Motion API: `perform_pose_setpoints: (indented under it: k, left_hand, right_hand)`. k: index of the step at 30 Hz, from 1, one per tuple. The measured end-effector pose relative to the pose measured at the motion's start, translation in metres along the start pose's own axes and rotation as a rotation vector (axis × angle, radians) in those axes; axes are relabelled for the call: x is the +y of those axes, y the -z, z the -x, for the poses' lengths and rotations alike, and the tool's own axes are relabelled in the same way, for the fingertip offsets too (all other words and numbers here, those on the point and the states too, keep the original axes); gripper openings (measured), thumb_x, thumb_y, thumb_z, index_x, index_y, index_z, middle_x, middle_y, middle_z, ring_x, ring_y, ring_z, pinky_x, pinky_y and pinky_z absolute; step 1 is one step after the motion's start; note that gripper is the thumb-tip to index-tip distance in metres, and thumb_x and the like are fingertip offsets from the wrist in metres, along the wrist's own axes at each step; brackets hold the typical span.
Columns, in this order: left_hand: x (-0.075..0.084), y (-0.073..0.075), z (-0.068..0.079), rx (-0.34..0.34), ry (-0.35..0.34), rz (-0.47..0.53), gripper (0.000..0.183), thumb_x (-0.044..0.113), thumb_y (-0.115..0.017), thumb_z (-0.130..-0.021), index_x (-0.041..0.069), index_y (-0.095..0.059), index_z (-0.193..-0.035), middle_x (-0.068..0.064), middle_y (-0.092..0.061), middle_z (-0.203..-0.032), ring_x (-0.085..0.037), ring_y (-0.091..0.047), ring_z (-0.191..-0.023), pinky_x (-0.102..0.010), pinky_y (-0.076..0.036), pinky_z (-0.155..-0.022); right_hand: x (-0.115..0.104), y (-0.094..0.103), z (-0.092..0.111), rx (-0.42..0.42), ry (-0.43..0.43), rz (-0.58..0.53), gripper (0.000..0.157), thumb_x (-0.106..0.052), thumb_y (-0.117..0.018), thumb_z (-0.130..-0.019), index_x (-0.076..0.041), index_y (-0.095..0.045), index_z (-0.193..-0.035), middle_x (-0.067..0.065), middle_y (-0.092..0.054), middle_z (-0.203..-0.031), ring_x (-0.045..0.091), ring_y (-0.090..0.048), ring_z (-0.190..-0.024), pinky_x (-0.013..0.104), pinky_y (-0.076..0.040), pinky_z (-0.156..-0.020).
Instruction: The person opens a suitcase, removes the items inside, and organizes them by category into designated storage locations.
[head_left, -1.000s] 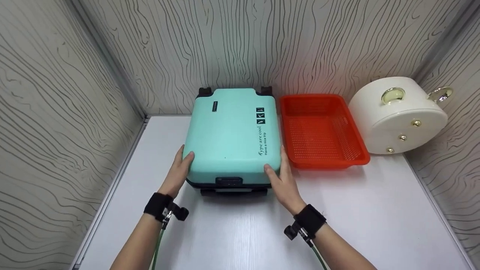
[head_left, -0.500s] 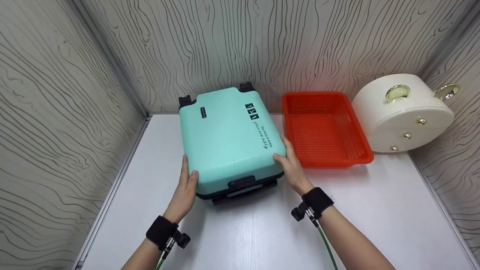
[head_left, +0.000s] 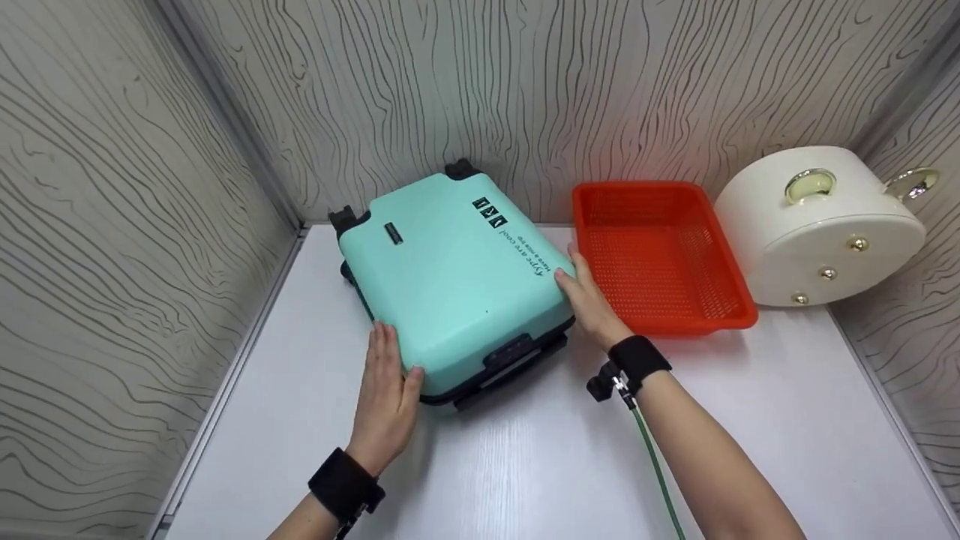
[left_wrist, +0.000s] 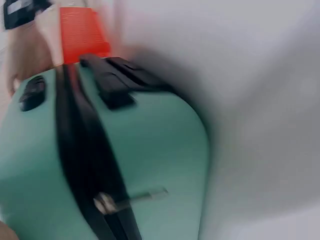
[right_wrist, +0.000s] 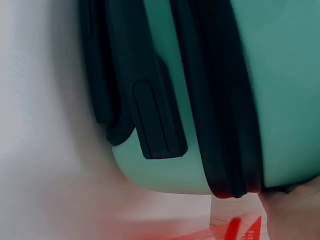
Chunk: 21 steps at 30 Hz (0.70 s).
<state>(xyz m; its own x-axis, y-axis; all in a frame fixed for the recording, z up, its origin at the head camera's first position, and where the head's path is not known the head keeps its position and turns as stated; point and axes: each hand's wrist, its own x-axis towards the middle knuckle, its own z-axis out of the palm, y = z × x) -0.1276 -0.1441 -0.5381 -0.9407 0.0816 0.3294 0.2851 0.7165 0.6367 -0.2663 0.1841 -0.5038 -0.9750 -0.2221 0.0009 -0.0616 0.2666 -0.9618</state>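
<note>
A mint-green suitcase [head_left: 450, 277] lies flat on the white table, turned at an angle, its black wheels [head_left: 463, 169] toward the back wall. My left hand [head_left: 386, 412] rests on its front left corner, fingers extended along the side and thumb near the front edge. At the opposite front corner, my right hand [head_left: 592, 304] lies along the side with the thumb on the upper edge. A black lock [head_left: 510, 350] and handle face me. In the left wrist view, a black zipper band [left_wrist: 92, 145] runs around the case, with a metal zipper pull [left_wrist: 106, 203] on it.
Right of the suitcase stands a red plastic basket [head_left: 645, 270], close to my right hand. Beside it, a round white case [head_left: 802, 217] with gold handles and studs leans near the right wall. Wood-patterned panels [head_left: 525, 82] enclose the table [head_left: 795, 405] at the back and sides.
The suitcase has turned counterclockwise, its wheeled end swinging left and its front end shifting right. My left hand has moved toward me and right; my right hand has moved away and right.
</note>
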Motion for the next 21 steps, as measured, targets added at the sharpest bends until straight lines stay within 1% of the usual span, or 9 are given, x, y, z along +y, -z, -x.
perform_pose_setpoints:
  k: [2,5,9,12,15,17,18,19,21]
  left_hand:
    - [0.0,-0.004,0.003,0.019,-0.06,-0.064,0.074,0.027,-0.048,-0.11,0.0,-0.003,-0.163,-0.02,0.002,-0.17,-0.036,-0.001,-0.156,-0.052,-0.009,-0.123]
    - [0.001,-0.011,0.006,0.028,-0.121,-0.13,0.076,0.028,-0.052,-0.109,-0.001,-0.007,-0.163,-0.02,-0.001,-0.17,-0.036,-0.005,-0.155,-0.045,-0.005,-0.124]
    - [0.005,-0.019,0.009,0.025,-0.156,-0.167,0.077,0.032,-0.052,-0.108,-0.001,-0.01,-0.163,-0.019,-0.002,-0.17,-0.035,-0.004,-0.156,-0.037,-0.001,-0.124]
    - [0.007,-0.02,0.008,0.037,-0.175,-0.161,0.075,0.033,-0.054,-0.108,0.001,-0.015,-0.163,-0.018,-0.007,-0.17,-0.035,-0.008,-0.155,-0.04,-0.007,-0.124]
    - [0.004,-0.012,0.0,0.071,-0.2,-0.137,0.067,0.028,-0.056,-0.106,0.002,-0.027,-0.161,-0.017,-0.021,-0.167,-0.035,-0.02,-0.153,-0.048,-0.018,-0.122]
    - [-0.001,-0.001,-0.011,0.083,-0.182,-0.108,0.062,0.025,-0.055,-0.107,0.002,-0.031,-0.16,-0.018,-0.027,-0.164,-0.036,-0.025,-0.151,-0.053,-0.022,-0.12]
    - [-0.005,0.006,-0.018,0.078,-0.153,-0.081,0.061,0.025,-0.052,-0.108,0.002,-0.031,-0.16,-0.019,-0.028,-0.164,-0.036,-0.025,-0.151,-0.054,-0.022,-0.12]
    - [-0.009,0.013,-0.026,0.065,-0.106,-0.048,0.06,0.027,-0.049,-0.109,0.001,-0.029,-0.16,-0.019,-0.026,-0.165,-0.035,-0.023,-0.151,-0.054,-0.02,-0.12]
    - [-0.02,0.028,-0.046,0.027,0.026,0.034,0.064,0.035,-0.04,-0.112,0.001,-0.019,-0.162,-0.019,-0.017,-0.168,-0.034,-0.015,-0.154,-0.053,-0.015,-0.122]
  right_hand:
    - [0.004,0.003,-0.005,0.018,0.014,0.026,0.07,-0.039,-0.034,-0.112,-0.017,0.005,-0.165,0.014,-0.001,-0.171,0.031,-0.005,-0.156,0.056,-0.008,-0.122]
    - [0.004,0.004,-0.01,0.058,0.045,0.072,0.07,-0.043,-0.032,-0.112,-0.019,0.006,-0.165,0.009,0.001,-0.171,0.028,-0.003,-0.156,0.053,-0.008,-0.123]
    - [0.0,0.007,-0.016,0.096,0.032,0.127,0.071,-0.048,-0.03,-0.111,-0.017,0.004,-0.165,0.004,0.003,-0.172,0.024,-0.001,-0.156,0.048,-0.007,-0.124]
    - [-0.001,0.008,-0.018,0.117,0.009,0.153,0.072,-0.051,-0.029,-0.11,-0.018,0.002,-0.166,0.003,0.001,-0.172,0.024,-0.002,-0.156,0.046,-0.008,-0.124]
    - [0.0,0.007,-0.017,0.131,0.006,0.176,0.072,-0.052,-0.028,-0.11,-0.017,0.003,-0.165,0.004,0.001,-0.172,0.023,-0.002,-0.156,0.046,-0.007,-0.124]
    - [-0.002,0.005,-0.013,0.142,0.015,0.198,0.073,-0.052,-0.028,-0.11,-0.017,0.004,-0.165,0.005,0.002,-0.171,0.024,-0.001,-0.156,0.047,-0.006,-0.124]
    - [-0.002,0.002,-0.011,0.151,0.026,0.215,0.073,-0.051,-0.029,-0.11,-0.017,0.005,-0.165,0.006,0.003,-0.171,0.025,0.0,-0.156,0.048,-0.005,-0.124]
    - [-0.004,-0.001,-0.007,0.161,0.035,0.237,0.073,-0.052,-0.029,-0.11,-0.017,0.005,-0.165,0.007,0.004,-0.171,0.025,0.001,-0.156,0.049,-0.005,-0.124]
    - [-0.007,-0.011,0.001,0.187,0.067,0.312,0.075,-0.053,-0.032,-0.109,-0.018,0.004,-0.165,0.008,0.006,-0.171,0.027,0.004,-0.156,0.053,-0.004,-0.123]
